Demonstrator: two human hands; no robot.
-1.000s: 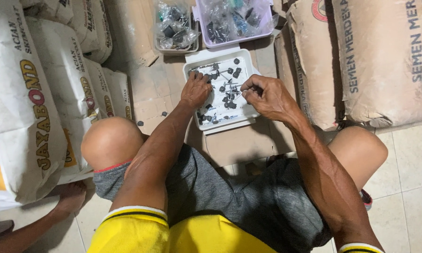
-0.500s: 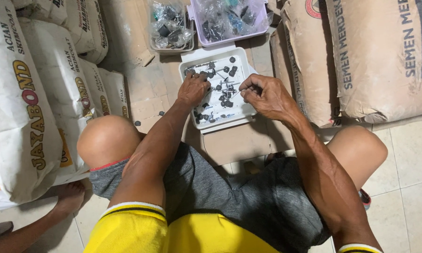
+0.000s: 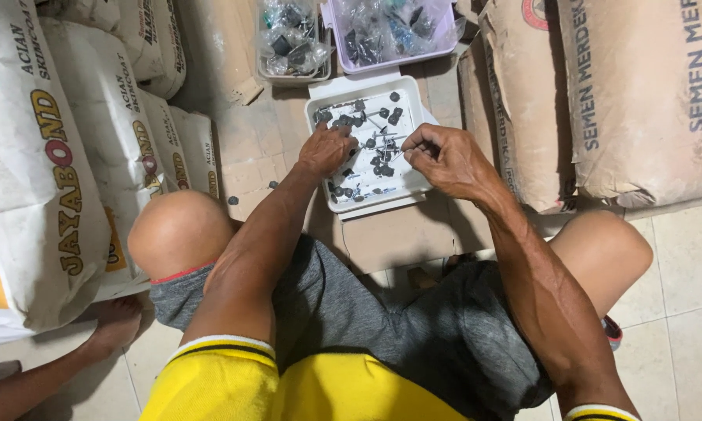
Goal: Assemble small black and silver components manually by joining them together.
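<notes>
A white plastic tray point(image 3: 415, 100) lies on the floor in front of my knees, holding several dark-headed screws point(image 3: 379, 160). My left hand point(image 3: 325, 150) reaches into the tray's left side, fingers curled down among the screws. My right hand point(image 3: 443, 158) hovers over the tray's right edge with fingertips pinched together on a small screw. Both forearms stretch forward from my yellow sleeves over my grey shorts.
A clear tub point(image 3: 290, 39) and a lilac tub point(image 3: 390, 30) of bagged hardware stand behind the tray. Large sacks are stacked on the left point(image 3: 47, 171) and right point(image 3: 639, 101). Loose screws point(image 3: 234, 200) lie near my left knee. Another person's bare foot point(image 3: 113, 323) rests at lower left.
The view has shifted slightly. My left hand stays among the screws in the tray, and my right hand keeps its pinch at the tray's right side.
</notes>
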